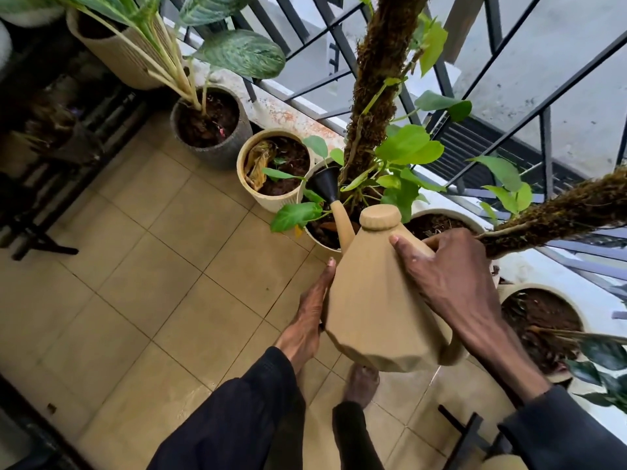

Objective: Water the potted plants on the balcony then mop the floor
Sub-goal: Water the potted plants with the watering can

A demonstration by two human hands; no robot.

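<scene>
The tan watering can (376, 300) is up in the air, centre frame, tipped forward, its faceted body held over the tiled floor (135, 266) and its black rose head (326, 182) poking in among the green leaves above a white pot (314, 240). The right hand (451, 283) lies over the top of the can, fingers spread and wrapped down around the handle (449, 351). The left hand (310, 313) presses flat against the can's lower side, fingers straight, steadying it from beneath. The round cap (380, 216) sits on top. That white pot carries a mossy pole (376, 89) rising straight up, with bright leaves all around it. Beside it to the left stands a cream pot (271, 201) with dark soil and a withered leaf, then a grey pot (217, 147) farther along the black railing (475, 83). A bare foot (361, 385) shows below the can.
</scene>
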